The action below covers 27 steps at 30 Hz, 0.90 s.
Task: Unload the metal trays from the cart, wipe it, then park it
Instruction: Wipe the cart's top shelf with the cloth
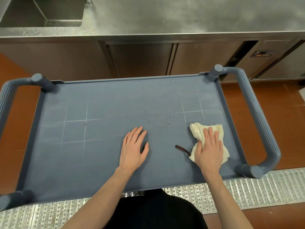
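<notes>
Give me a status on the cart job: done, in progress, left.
Done: no trays show on the cart top. In progress: the right hand presses a cloth on the top while the left hand rests flat beside it. Left: droplets beyond the cloth need wiping; then park the cart, now beside the counter.

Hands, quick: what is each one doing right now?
Left hand: open, flat on the cart top, holding nothing.
Right hand: open, pressing the cloth onto the cart top.

- Both forearms are bare, with no sleeves in view.
- The left grip (134, 148) and right grip (208, 148) wear no gloves.
- A black garment (153, 214) covers the torso.
</notes>
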{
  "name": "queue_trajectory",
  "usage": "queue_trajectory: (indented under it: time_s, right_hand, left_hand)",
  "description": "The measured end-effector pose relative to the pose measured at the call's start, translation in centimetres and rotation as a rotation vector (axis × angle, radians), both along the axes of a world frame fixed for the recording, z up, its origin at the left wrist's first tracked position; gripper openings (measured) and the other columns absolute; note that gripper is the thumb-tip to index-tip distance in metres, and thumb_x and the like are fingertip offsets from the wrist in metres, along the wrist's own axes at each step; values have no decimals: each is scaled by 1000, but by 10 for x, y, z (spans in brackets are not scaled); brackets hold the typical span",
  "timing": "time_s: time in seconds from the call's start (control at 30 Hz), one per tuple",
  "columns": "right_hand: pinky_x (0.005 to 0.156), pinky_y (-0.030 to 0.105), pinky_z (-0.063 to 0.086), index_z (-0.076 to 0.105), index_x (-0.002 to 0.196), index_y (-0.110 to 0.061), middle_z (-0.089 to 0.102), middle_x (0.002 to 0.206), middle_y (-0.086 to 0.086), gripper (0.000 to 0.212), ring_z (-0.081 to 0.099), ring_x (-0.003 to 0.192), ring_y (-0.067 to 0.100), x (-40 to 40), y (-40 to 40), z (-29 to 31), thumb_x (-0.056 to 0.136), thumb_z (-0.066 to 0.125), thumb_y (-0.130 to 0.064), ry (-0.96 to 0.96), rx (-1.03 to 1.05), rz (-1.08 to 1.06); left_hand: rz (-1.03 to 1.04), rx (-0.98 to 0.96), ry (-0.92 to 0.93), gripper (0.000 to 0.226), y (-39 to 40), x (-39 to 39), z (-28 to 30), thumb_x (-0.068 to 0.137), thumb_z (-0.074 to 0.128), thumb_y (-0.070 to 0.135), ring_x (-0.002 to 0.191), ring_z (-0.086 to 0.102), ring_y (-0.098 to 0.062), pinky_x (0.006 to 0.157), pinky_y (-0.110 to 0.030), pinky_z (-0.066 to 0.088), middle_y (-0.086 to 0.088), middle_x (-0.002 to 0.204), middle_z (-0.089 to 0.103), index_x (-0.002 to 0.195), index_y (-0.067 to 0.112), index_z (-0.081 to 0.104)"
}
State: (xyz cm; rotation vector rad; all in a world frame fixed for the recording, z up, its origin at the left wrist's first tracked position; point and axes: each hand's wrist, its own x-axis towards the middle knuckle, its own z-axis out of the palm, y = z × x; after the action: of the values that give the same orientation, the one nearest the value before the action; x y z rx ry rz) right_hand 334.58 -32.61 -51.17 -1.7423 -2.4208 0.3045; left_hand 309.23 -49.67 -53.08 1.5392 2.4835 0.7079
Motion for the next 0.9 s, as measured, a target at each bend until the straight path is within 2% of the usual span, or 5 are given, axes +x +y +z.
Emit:
queue_trajectory:
  time_s: [0.17,0.33,0.5,0.63,0.9]
  right_hand:
    - [123,52,28,41,157,-12,37,166,9,64,28,156,33,31,19,3,99,32,-39,12,27,-74]
    - [124,53,26,41,158,-13,36,167,8,63,26,156,34,35,23,3,99,36,-36,21,21,-69]
    - [125,52,26,41,158,-15,37,166,6,63,26,157,34,10,9,-3,99,37,-36,25,13,-34]
    - [123,47,27,45,156,-14,41,164,5,62,32,154,35,-23,-10,-6,99,35,-36,54,26,34]
    - [121,50,33,50,153,-17,46,161,4,62,38,152,32,-81,-35,-8,96,37,-37,77,1,154]
  left_hand:
    - [4,10,12,48,0,0,0,100,57,30,151,41,-25,128,-44,26,-3,161,48,146,15,59]
    - [15,6,50,49,1,2,-1,100,56,31,151,41,-26,127,-46,28,-5,160,49,145,13,59]
    - [24,12,74,49,2,5,-3,100,58,30,151,42,-27,126,-48,30,-7,159,50,145,11,59]
    - [23,6,81,49,3,6,-4,100,57,31,151,42,-27,125,-49,31,-7,160,50,145,11,59]
    - [20,0,68,50,2,6,-5,101,55,32,152,41,-27,126,-50,31,-7,160,49,146,11,59]
